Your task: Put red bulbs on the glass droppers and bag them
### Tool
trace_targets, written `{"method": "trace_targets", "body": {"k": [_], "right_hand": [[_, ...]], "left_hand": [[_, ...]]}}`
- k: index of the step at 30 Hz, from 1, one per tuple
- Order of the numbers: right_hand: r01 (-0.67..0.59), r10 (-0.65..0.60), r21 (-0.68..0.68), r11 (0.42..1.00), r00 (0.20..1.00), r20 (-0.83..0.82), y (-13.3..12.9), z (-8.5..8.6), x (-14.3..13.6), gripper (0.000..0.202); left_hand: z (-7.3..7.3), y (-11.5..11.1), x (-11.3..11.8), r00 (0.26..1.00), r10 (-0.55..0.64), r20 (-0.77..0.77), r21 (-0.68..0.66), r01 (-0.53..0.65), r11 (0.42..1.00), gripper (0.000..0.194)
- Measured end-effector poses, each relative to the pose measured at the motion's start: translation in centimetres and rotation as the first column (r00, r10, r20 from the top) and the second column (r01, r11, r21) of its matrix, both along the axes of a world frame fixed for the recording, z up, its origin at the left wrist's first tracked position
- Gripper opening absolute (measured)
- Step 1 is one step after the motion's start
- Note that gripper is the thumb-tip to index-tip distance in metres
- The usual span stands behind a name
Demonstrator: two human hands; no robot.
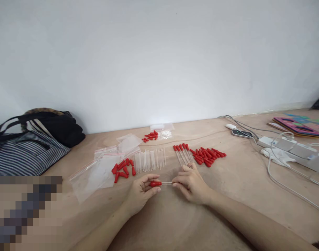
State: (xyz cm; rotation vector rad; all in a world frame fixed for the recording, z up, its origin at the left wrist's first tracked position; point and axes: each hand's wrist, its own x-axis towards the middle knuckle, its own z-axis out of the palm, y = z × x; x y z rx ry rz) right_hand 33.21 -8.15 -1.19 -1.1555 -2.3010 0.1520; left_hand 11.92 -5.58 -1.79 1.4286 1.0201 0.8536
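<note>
My left hand (142, 191) pinches a red rubber bulb (156, 183) between thumb and fingers. A clear thin tube (166, 183) extends from the bulb to my right hand (192, 184), whose fingers are closed on its other end. Just beyond my right hand lie several tubes with red bulbs on them (182, 153), side by side. Right of these is a pile of loose red bulbs (207, 155). Bare clear tubes (150, 160) lie in a row beyond my left hand, with more red bulbs (122, 169) to their left.
Clear plastic bags (96, 174) lie at the left, near a striped bag (31, 153). A small group of red bulbs (150, 136) and more tubes (166, 134) sit near the wall. At the right are a power strip (300, 157), cables and a dark device (242, 133).
</note>
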Motion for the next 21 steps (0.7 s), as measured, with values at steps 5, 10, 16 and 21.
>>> {"method": "trace_targets", "body": {"k": [5, 10, 16, 21], "right_hand": [[0.001, -0.001, -0.002, 1.0, 1.0, -0.018, -0.1, -0.1, 0.1, 0.019], [-0.012, 0.011, 0.042, 0.999, 1.0, 0.002, -0.1, -0.2, -0.1, 0.019], [0.001, -0.004, 0.118, 0.993, 1.0, 0.024, 0.0, -0.3, -0.1, 0.017], [0.208, -0.202, 0.088, 0.974, 0.976, -0.079, 0.2, -0.7, 0.2, 0.019]], "left_hand": [[-0.5, 0.0, 0.2, 1.0, 0.006, -0.014, 0.114, -0.004, 0.993, 0.015], [-0.7, -0.1, 0.6, 0.998, 0.055, -0.007, 0.208, -0.052, 0.977, 0.013], [-0.2, 0.0, 0.4, 0.989, 0.13, -0.069, 0.176, -0.116, 0.978, 0.02], [0.7, 1.2, -1.4, 0.933, 0.316, -0.172, 0.321, -0.25, 0.913, 0.026]]}}
